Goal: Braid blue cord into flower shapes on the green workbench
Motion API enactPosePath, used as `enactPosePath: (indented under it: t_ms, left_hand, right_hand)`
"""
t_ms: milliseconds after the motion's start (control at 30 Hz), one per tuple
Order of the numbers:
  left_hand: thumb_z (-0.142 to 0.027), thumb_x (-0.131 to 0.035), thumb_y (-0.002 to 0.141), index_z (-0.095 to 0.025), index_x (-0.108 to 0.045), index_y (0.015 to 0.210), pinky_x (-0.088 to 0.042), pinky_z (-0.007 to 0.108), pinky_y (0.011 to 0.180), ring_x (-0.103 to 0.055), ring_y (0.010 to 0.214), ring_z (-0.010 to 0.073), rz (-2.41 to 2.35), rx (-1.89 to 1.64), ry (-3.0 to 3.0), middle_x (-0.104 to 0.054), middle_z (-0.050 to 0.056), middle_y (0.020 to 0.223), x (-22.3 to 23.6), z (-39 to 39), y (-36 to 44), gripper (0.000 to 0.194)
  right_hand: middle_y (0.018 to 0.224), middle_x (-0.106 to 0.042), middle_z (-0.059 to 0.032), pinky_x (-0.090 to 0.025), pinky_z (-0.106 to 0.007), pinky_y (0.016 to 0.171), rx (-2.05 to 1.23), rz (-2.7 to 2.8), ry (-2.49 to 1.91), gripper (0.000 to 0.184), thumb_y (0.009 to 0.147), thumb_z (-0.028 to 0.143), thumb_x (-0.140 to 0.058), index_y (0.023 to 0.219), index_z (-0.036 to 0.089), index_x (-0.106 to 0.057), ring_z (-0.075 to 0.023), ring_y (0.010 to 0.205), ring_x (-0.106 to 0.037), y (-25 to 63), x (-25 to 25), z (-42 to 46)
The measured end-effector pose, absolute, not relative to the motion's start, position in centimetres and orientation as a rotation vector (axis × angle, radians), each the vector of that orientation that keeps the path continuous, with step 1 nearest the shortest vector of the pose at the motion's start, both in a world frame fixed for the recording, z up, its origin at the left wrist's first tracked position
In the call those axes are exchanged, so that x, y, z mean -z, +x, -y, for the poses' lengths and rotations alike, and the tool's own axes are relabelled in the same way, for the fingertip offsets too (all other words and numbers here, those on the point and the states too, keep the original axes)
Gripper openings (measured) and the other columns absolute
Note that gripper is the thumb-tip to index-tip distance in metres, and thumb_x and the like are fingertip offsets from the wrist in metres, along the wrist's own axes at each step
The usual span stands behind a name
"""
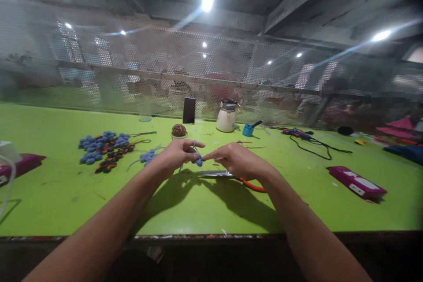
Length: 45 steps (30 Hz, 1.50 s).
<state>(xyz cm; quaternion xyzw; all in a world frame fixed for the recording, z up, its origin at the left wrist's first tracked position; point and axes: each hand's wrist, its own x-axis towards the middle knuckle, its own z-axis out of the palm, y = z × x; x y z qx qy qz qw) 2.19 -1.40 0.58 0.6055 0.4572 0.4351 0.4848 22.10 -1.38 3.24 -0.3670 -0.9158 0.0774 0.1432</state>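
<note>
My left hand (176, 155) pinches a small blue crochet piece (198, 161), with a strand of blue yarn (195, 144) raised at its fingers. Reaching in from the right, my right hand (236, 158) has its index finger at the edge of this piece. Its other fingers are curled, and what they hold, if anything, is hidden. Scissors (214, 173) with orange handles show below my right hand, partly covered by it. Just left of my left hand lies a blue crochet flower (147, 157) with loose yarn ends.
Several blue and dark-orange crochet flowers (105, 146) lie left on the green table (66, 202). A multicoloured yarn ball (179, 130), phone (189, 110), white jug (226, 116) and blue pot (247, 130) stand behind. Purple boxes (357, 183) sit at both sides; a perforated screen (148, 70) rises behind.
</note>
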Motion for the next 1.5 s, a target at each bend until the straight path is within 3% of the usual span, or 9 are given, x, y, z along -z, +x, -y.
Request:
enactPosePath:
  t_ms: [300, 633, 833, 933, 1033, 1200, 1333, 1433, 1500]
  left_hand:
    - [-0.017, -0.068, 0.06, -0.01, -0.064, 0.1, -0.026, 0.026, 0.052, -0.042, 0.052, 0.0103, -1.144, -1.066, 1.474, -0.063, 0.002, 0.063, -0.4, 1.2, 1.9, 0.041]
    - [-0.017, -0.067, 0.059, -0.008, -0.062, 0.101, -0.034, 0.026, 0.056, -0.049, 0.054, 0.0116, -1.173, -1.071, 1.503, -0.063, 0.001, 0.061, -0.4, 1.4, 2.3, 0.043]
    - [-0.019, -0.065, 0.061, -0.009, -0.063, 0.102, -0.04, 0.028, 0.061, -0.056, 0.059, 0.0159, -1.335, -1.081, 1.761, -0.064, 0.002, 0.062, 0.0, 1.0, 2.7, 0.043]
    - [-0.018, -0.064, 0.063, -0.014, -0.065, 0.103, -0.041, 0.028, 0.063, -0.057, 0.063, 0.0165, -1.472, -1.216, 1.928, -0.065, 0.002, 0.066, 0.1, 1.3, 3.0, 0.041]
    - [-0.018, -0.06, 0.069, -0.018, -0.064, 0.108, -0.04, 0.028, 0.066, -0.057, 0.07, 0.0169, -1.459, -1.472, 2.026, -0.067, 0.003, 0.076, 0.0, 1.9, 3.3, 0.039]
    - [-0.021, -0.068, 0.065, -0.018, -0.059, 0.116, -0.039, 0.027, 0.06, -0.054, 0.066, 0.0155, -1.232, -1.6, 1.552, -0.063, 0.002, 0.076, -0.4, 1.9, 3.1, 0.052]
    - [-0.015, -0.074, 0.058, -0.012, -0.056, 0.118, -0.038, 0.025, 0.063, -0.056, 0.071, 0.0134, -0.882, -1.373, 1.205, -0.063, 0.003, 0.074, -0.9, 1.5, 1.8, 0.063]
    - [-0.013, -0.075, 0.056, -0.012, -0.056, 0.119, -0.038, 0.025, 0.063, -0.057, 0.068, 0.013, -0.886, -1.327, 1.238, -0.062, 0.001, 0.069, -1.6, 1.7, 1.2, 0.065]
    - [-0.012, -0.075, 0.055, -0.012, -0.057, 0.118, -0.039, 0.027, 0.062, -0.056, 0.063, 0.0131, -0.972, -1.347, 1.305, -0.06, -0.002, 0.063, -2.0, 2.0, 1.1, 0.065]
  right_hand:
    - [0.074, -0.069, -0.0044, -0.029, -0.023, 0.053, -0.196, 2.637, -1.082, 0.038, 0.083, 0.013, -0.05, 0.114, 0.03, -0.064, -0.0101, 0.052, -0.042, 22.0, -3.2, 1.5]
    - [0.087, -0.071, -0.0081, -0.034, -0.023, 0.06, -0.078, 2.658, -1.165, 0.041, 0.08, 0.01, -0.053, 0.115, 0.029, -0.063, -0.0145, 0.068, -0.057, 21.4, -2.7, 1.5]
    - [0.079, -0.071, -0.0073, -0.034, -0.024, 0.059, -0.045, 2.557, -1.181, 0.042, 0.075, 0.007, -0.055, 0.11, 0.027, -0.066, -0.014, 0.065, -0.056, 20.7, -1.5, 0.7]
    - [0.07, -0.068, -0.0054, -0.035, -0.023, 0.056, -0.324, 2.289, -1.156, 0.034, 0.075, 0.009, -0.054, 0.101, 0.022, -0.071, -0.0113, 0.058, -0.051, 19.7, -0.4, 0.0]
    - [0.047, -0.052, 0.0021, -0.029, -0.021, 0.042, -1.001, 1.746, -1.12, 0.032, 0.074, 0.019, -0.057, 0.103, 0.011, -0.068, -0.0072, 0.039, -0.038, 18.3, 0.6, -0.3]
    - [0.052, -0.053, 0.0026, -0.023, -0.018, 0.037, -1.373, 1.287, -0.788, 0.043, 0.062, 0.03, -0.071, 0.1, 0.01, -0.066, -0.005, 0.038, -0.038, 16.9, 1.4, 0.3]
    - [0.051, -0.05, 0.003, -0.028, -0.02, 0.039, -1.085, 1.542, -0.728, 0.03, 0.071, 0.03, -0.065, 0.096, 0.013, -0.069, -0.0057, 0.039, -0.036, 17.8, 1.3, 0.0]
    - [0.066, -0.058, -0.0032, -0.037, -0.024, 0.055, -0.526, 1.935, -0.634, 0.026, 0.081, 0.021, -0.054, 0.102, 0.014, -0.069, -0.0104, 0.057, -0.047, 19.1, 1.0, -0.6]
    - [0.069, -0.056, -0.004, -0.035, -0.024, 0.057, -0.164, 2.167, -0.649, 0.033, 0.085, 0.015, -0.046, 0.111, 0.016, -0.065, -0.0109, 0.059, -0.046, 19.9, 0.7, -0.9]
